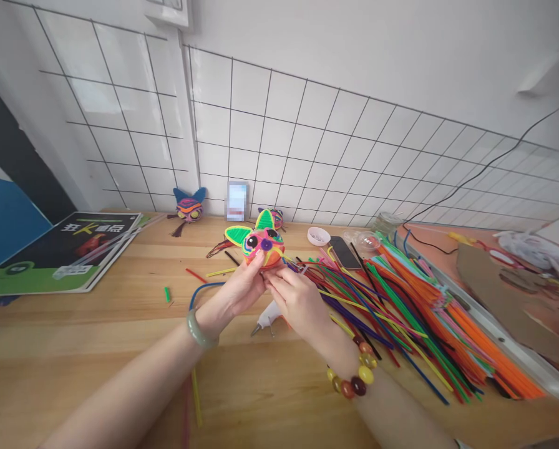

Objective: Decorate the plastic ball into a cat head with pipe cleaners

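Note:
My left hand (242,287) is closed around a colourful pipe-cleaner animal head (265,246), thumb on its front. The head has green ears edged in yellow, dark eyes and a purple nose, and is held above the table. Just under it, the fingers of my right hand (298,299) are pinched together at its lower edge; whatever they grip there is hidden. Behind and below my hands lies a white glue gun (267,317), its nozzle pointing left and its body partly covered by my right hand.
Loose pipe cleaners (415,330) spread across the right side. Behind them are a phone (345,252), a small pink bowl (319,236) and a glass jar (386,223). Another animal head (188,206) and an upright phone (237,201) stand by the wall. A book (73,249) lies left.

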`<state>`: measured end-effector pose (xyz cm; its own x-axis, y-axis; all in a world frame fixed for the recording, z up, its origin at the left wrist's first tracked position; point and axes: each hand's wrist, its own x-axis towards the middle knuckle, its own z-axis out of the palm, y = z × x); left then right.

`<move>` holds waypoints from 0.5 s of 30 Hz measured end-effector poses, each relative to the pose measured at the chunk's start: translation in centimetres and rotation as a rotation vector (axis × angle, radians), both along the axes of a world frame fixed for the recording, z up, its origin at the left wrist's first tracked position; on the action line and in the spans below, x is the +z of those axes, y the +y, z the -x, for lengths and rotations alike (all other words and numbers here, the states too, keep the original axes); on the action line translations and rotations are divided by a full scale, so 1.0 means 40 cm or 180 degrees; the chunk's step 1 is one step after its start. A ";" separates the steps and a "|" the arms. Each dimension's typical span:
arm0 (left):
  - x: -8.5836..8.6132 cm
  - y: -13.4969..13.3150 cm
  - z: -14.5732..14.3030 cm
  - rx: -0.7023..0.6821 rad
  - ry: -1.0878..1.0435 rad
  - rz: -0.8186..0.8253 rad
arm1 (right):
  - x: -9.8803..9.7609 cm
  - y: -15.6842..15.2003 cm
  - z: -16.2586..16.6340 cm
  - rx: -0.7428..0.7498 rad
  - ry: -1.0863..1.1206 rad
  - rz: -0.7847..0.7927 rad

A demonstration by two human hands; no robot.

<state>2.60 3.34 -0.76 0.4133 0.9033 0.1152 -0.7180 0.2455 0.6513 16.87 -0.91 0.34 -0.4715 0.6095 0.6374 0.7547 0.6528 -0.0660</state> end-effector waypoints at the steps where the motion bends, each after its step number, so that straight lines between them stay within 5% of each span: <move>1: 0.003 -0.005 -0.004 0.0005 -0.0009 0.0011 | -0.002 0.002 -0.001 -0.0072 -0.0110 -0.0047; 8: 0.030 -0.036 -0.016 -0.0065 0.0117 -0.0181 | -0.002 0.001 -0.010 -0.0206 -0.0446 0.0105; 15: 0.033 -0.048 -0.024 -0.0058 0.0130 -0.0353 | -0.010 0.002 0.002 -0.0432 0.0348 0.0485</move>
<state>3.54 1.41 0.55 0.4359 0.8782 0.1968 -0.6864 0.1829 0.7039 16.80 -0.85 -0.05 -0.3118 0.7557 0.5759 0.8177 0.5221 -0.2423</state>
